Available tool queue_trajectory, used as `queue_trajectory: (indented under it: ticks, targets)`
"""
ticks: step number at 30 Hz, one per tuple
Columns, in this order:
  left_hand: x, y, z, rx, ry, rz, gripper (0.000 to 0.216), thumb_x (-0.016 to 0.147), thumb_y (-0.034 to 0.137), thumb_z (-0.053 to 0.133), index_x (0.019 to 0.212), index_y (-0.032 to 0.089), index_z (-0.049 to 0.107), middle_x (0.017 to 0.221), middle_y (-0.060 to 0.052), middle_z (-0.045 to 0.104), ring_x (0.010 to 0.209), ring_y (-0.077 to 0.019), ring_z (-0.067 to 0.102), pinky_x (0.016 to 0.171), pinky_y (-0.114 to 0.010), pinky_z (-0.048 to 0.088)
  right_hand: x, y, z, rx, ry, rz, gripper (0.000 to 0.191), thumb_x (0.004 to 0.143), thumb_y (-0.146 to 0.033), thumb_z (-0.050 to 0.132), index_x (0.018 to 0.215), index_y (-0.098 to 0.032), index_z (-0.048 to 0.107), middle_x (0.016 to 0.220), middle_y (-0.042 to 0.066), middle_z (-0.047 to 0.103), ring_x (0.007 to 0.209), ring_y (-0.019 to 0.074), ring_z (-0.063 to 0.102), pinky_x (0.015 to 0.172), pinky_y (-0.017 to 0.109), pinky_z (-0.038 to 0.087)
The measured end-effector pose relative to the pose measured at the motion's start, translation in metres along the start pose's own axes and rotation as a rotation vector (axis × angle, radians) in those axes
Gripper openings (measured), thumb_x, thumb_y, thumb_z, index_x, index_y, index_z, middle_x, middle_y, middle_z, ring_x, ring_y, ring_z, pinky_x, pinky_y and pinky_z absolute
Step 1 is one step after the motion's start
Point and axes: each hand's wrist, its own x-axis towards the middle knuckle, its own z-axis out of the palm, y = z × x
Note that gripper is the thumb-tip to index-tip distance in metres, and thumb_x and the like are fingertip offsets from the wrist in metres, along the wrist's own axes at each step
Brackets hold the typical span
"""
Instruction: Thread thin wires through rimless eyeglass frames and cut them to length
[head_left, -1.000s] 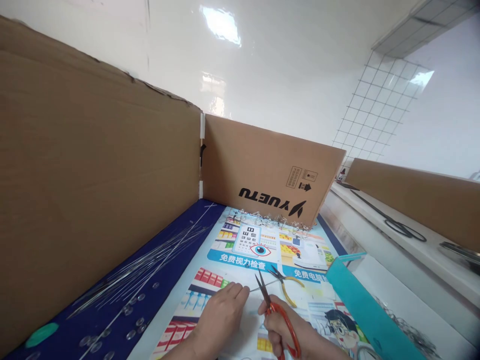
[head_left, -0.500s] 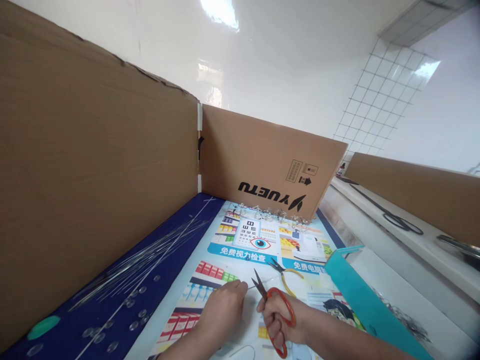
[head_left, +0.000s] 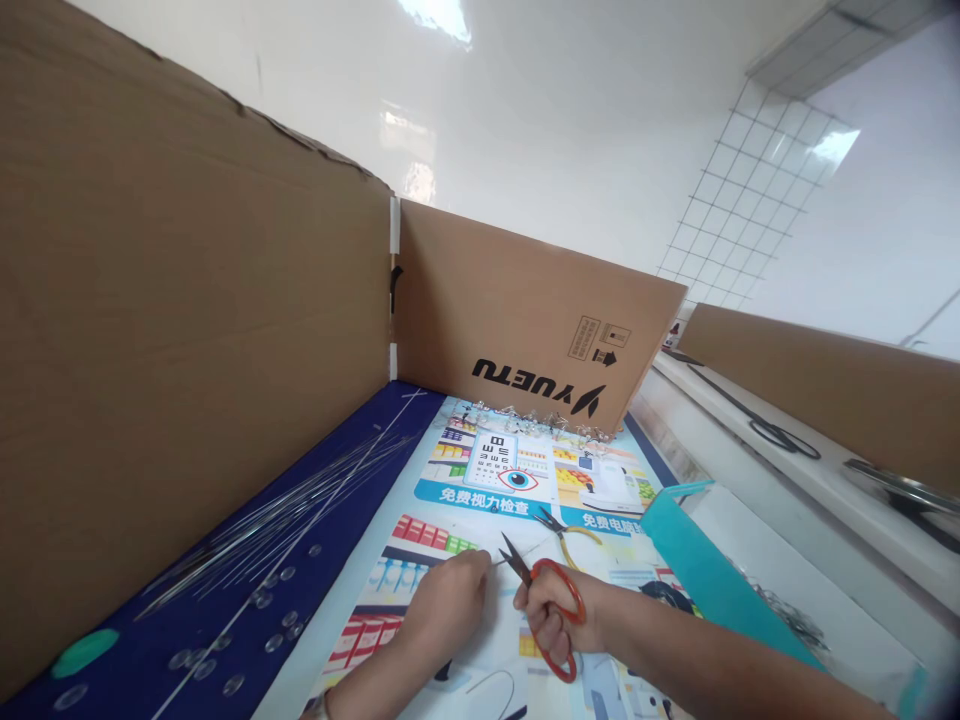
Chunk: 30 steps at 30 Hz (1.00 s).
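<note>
My left hand (head_left: 452,597) is closed in a pinch, with a thin wire (head_left: 500,562) sticking out from its fingertips. In my right hand (head_left: 551,610) are scissors with red-orange handles (head_left: 576,600). Their dark blades are parted and point up and left, close beside the wire; whether they touch it I cannot tell. Just beyond lie pliers with yellow handles (head_left: 576,545) and dark jaws. Nearer me, a bent piece of wire (head_left: 495,682) rests on the printed mat (head_left: 420,625).
Long thin wires (head_left: 277,520) and several clear beads (head_left: 203,668) lie on the dark blue strip at left, near a green oval piece (head_left: 85,652). Cardboard walls (head_left: 525,290) stand left and behind. A teal-edged box (head_left: 720,560) holding wire pieces is at right.
The view has shifted slightly. My left hand still pinches the wire and my right hand still holds the scissors, whose blades stay parted beside it.
</note>
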Motion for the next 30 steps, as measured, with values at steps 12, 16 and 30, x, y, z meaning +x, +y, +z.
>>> queue_trajectory:
  ticks: [12,16,30]
  targets:
    - [-0.0003,0.0012,-0.0007,-0.032,0.01,-0.007,0.025,0.086,0.015,0.034,0.074,0.019,0.055,0.077,-0.004,0.065,0.073,-0.0181,0.06,0.06,-0.025,0.034,0.0038,0.0062,-0.0016,0.004,0.007,-0.042,0.019,0.059,-0.008,0.048,0.075,-0.019,0.05,0.045,-0.009,0.03,0.031,0.0031,0.026,0.031,0.011,0.021]
    - [0.0001,0.0006,-0.0018,-0.046,-0.006,-0.016,0.023,0.085,0.014,0.035,0.073,0.019,0.054,0.077,-0.004,0.065,0.074,-0.0174,0.06,0.062,-0.024,0.034,0.0047,0.0072,-0.0012,-0.001,0.007,-0.038,0.017,0.06,-0.008,0.049,0.074,-0.019,0.049,0.046,-0.01,0.029,0.03,0.0027,0.025,0.03,0.011,0.018]
    - [-0.0011,0.0051,-0.0054,-0.024,-0.031,-0.042,0.025,0.086,0.015,0.033,0.074,0.019,0.054,0.077,-0.004,0.065,0.075,-0.018,0.061,0.062,-0.025,0.034,0.0053,0.0086,-0.003,-0.026,-0.002,-0.064,0.012,0.063,-0.01,0.053,0.067,-0.019,0.045,0.045,-0.01,0.028,0.03,0.0025,0.024,0.029,0.011,0.017]
